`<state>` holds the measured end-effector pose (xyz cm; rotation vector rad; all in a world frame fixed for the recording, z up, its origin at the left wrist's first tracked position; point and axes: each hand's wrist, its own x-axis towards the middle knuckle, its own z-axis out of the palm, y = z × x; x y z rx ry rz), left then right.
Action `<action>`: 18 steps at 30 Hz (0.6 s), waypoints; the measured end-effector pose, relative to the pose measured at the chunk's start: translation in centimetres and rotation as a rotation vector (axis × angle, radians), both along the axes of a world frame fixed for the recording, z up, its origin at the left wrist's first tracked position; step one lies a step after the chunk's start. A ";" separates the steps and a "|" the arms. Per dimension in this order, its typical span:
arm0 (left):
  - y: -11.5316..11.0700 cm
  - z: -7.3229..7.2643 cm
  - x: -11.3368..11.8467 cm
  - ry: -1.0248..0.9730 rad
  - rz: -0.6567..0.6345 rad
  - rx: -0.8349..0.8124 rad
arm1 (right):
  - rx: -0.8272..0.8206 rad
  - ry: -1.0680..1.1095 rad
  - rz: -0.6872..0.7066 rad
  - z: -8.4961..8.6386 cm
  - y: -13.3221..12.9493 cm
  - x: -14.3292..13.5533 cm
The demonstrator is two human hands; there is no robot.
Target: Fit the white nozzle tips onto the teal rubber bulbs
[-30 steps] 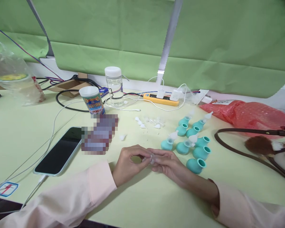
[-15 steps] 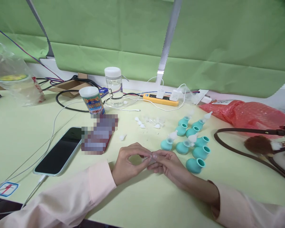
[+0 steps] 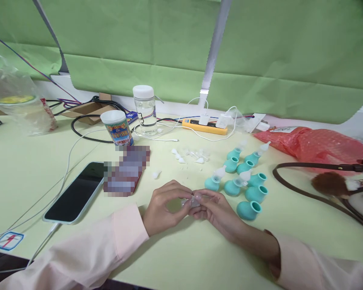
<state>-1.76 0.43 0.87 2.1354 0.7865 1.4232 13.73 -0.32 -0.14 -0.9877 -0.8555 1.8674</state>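
Between hands [image 3: 165, 207] [image 3: 214, 207], clear piece [image 3: 195, 202] roughly crosswise

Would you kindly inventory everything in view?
Bulbs: nine, teal, right of centre
Fitted tips: four, whitish, on bulbs
Loose tips: several, white, beyond hands
Clear bits: several, colourless, beside loose tips
Phone: one, black screen, left
Pixelated item: one, reddish, beside phone
Cup: one, blue, back left
Bottle: one, clear, beside cup
Power strip: one, yellow, back
Plugs: two, white, on strip
Cables: several, white and black, left and back
Box: one, brown, back left
Clear bag: one, colourless, left
Red bag: one, red, right
Strap: one, brown, right
Pompom: one, brown, right
Wall sheets: several, green, back
Desk: one, pale green, beneath
Held piece: one visible, clear, between hands
Left hand: one, pink sleeve, front
Right hand: one, pink sleeve, front
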 end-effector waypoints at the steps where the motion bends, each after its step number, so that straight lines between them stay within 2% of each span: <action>1: 0.0 0.0 0.0 0.010 0.006 0.025 | -0.003 -0.005 -0.005 0.0 0.0 0.0; 8: 0.0 0.0 -0.1 0.097 -0.018 0.157 | -0.007 -0.028 -0.038 -0.1 -0.1 -0.1; 12: -0.2 -0.3 -0.1 0.107 0.010 0.156 | -0.009 -0.040 -0.050 0.0 -0.2 -0.2; 18: -0.5 -0.6 -0.2 0.268 0.009 0.220 | 0.009 -0.065 -0.035 0.0 -0.4 -0.1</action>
